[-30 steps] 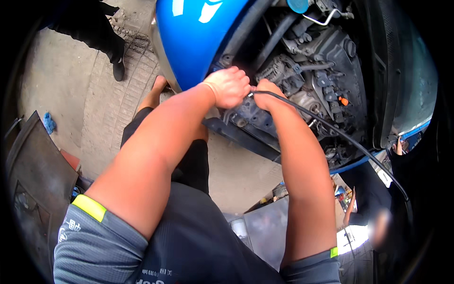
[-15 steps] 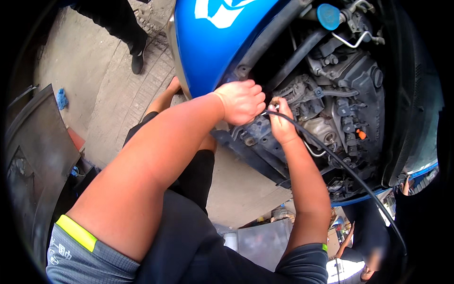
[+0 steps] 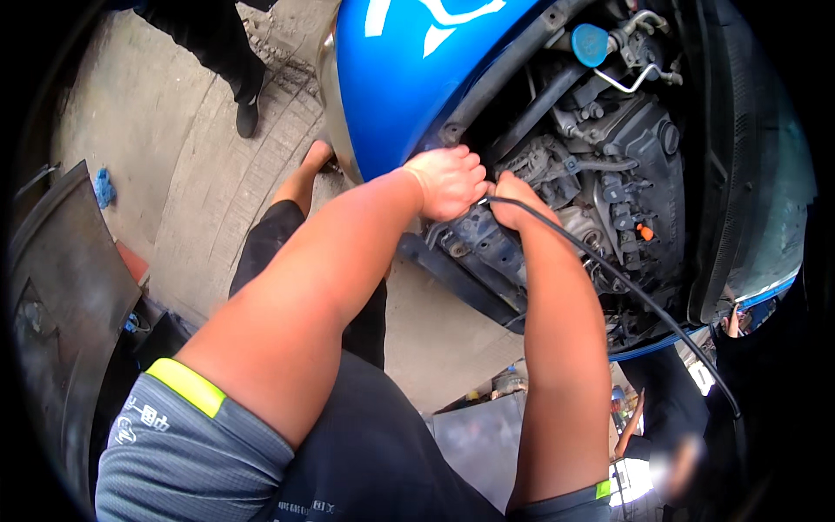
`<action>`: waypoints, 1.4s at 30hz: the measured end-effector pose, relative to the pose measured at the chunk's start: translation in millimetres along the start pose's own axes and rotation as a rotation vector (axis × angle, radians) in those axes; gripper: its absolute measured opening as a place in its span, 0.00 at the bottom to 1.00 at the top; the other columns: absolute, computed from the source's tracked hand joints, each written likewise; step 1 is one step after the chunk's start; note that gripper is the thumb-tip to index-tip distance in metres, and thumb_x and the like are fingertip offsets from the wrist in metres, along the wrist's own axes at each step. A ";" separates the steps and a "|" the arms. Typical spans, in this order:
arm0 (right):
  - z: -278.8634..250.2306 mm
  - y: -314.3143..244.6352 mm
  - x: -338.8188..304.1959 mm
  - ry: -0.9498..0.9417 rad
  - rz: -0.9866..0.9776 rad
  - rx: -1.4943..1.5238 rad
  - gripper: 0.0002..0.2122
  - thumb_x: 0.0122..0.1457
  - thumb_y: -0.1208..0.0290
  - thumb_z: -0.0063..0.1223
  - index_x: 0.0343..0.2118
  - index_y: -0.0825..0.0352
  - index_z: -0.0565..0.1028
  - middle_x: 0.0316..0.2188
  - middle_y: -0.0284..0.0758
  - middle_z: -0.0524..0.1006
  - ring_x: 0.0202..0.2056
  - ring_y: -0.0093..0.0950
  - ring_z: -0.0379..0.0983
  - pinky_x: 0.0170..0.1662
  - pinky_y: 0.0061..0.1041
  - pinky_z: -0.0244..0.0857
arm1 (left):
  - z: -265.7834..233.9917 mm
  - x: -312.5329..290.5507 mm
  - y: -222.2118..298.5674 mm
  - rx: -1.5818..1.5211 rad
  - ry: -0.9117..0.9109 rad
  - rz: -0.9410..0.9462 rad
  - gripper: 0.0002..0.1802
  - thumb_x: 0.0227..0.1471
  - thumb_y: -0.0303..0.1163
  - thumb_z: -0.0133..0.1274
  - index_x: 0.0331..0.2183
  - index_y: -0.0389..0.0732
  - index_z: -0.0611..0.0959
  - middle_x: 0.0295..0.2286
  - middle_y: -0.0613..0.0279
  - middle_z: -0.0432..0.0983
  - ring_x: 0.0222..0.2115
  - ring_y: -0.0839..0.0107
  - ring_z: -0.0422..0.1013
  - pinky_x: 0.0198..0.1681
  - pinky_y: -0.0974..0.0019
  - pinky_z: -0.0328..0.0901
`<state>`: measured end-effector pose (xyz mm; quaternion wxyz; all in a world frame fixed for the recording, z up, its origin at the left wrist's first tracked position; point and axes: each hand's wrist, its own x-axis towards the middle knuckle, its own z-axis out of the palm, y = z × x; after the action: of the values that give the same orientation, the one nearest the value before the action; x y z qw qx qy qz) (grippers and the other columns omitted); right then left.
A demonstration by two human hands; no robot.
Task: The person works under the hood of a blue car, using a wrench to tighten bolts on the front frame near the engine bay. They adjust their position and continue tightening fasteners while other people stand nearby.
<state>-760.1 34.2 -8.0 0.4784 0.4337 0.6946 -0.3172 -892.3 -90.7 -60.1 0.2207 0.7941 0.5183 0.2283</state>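
Observation:
Over the front edge of an open engine bay my two hands work close together. My left hand (image 3: 450, 181) is closed in a fist, knuckles up; what it grips is hidden. Just to its right is my right hand (image 3: 515, 202), with fingers curled down and mostly out of sight. A black hose (image 3: 613, 271) runs over the right hand toward the left fist. Its small metal end (image 3: 484, 200) shows in the gap between the hands. Beneath them lies the dusty front crossmember (image 3: 487, 248).
The engine (image 3: 639, 148) and a blue reservoir cap (image 3: 590, 45) are beyond my hands, beside a blue fender (image 3: 391, 87). A person's dark-clad leg (image 3: 222, 52) stands at upper left. A detached panel (image 3: 70, 296) is at far left. Another person (image 3: 665, 400) is at lower right.
My right hand has turned and moved slightly forward, so its fingertips and the metal piece by them are now mostly hidden. The left fist stays nearly in place. The view has shifted slightly.

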 end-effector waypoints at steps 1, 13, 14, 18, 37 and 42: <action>1.2 1.3 2.9 -0.016 0.007 -0.023 0.24 0.69 0.57 0.45 0.54 0.78 0.68 0.53 0.61 0.73 0.58 0.52 0.69 0.59 0.43 0.64 | -0.8 0.0 0.4 -0.010 -0.008 -0.012 0.11 0.48 0.40 0.55 0.27 0.42 0.80 0.28 0.63 0.74 0.34 0.61 0.70 0.41 0.61 0.64; 67.9 56.4 28.3 0.635 -0.797 0.332 0.05 0.62 0.74 0.52 0.39 0.67 0.70 0.35 0.46 0.74 0.38 0.51 0.72 0.43 0.43 0.67 | -1.8 -4.9 -4.2 -0.001 -0.021 0.026 0.10 0.45 0.39 0.56 0.26 0.43 0.79 0.27 0.62 0.73 0.33 0.62 0.70 0.39 0.61 0.63; 65.7 55.5 33.6 0.619 -0.755 0.322 0.06 0.63 0.72 0.51 0.40 0.67 0.70 0.36 0.47 0.75 0.39 0.52 0.72 0.44 0.44 0.67 | -2.4 -1.9 -8.8 -0.003 -0.019 0.021 0.10 0.45 0.39 0.56 0.26 0.42 0.79 0.27 0.62 0.73 0.33 0.62 0.70 0.39 0.61 0.64; 41.9 37.0 12.3 0.372 -0.404 0.155 0.13 0.69 0.63 0.45 0.46 0.69 0.72 0.44 0.54 0.77 0.48 0.54 0.74 0.50 0.46 0.68 | -0.6 -3.1 -3.3 -0.019 -0.036 -0.010 0.11 0.45 0.40 0.56 0.26 0.43 0.79 0.28 0.62 0.73 0.35 0.62 0.70 0.41 0.61 0.64; 41.8 40.5 0.2 0.256 -0.271 0.549 0.18 0.56 0.82 0.41 0.51 0.71 0.71 0.47 0.51 0.78 0.52 0.44 0.76 0.57 0.36 0.67 | -23.7 7.4 8.6 0.066 -0.048 0.020 0.11 0.41 0.40 0.58 0.24 0.44 0.78 0.26 0.61 0.71 0.32 0.60 0.70 0.39 0.57 0.64; 51.0 53.7 7.6 0.496 -0.592 0.326 0.20 0.52 0.87 0.42 0.49 0.70 0.72 0.46 0.50 0.78 0.50 0.47 0.75 0.55 0.39 0.69 | -23.3 7.5 7.1 0.058 -0.107 -0.009 0.10 0.47 0.40 0.55 0.25 0.44 0.79 0.27 0.61 0.72 0.34 0.60 0.70 0.42 0.57 0.63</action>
<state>-692.8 15.6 -33.9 0.1101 0.3486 0.8241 -0.4327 -898.2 -83.7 -36.4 0.2262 0.8088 0.5157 0.1695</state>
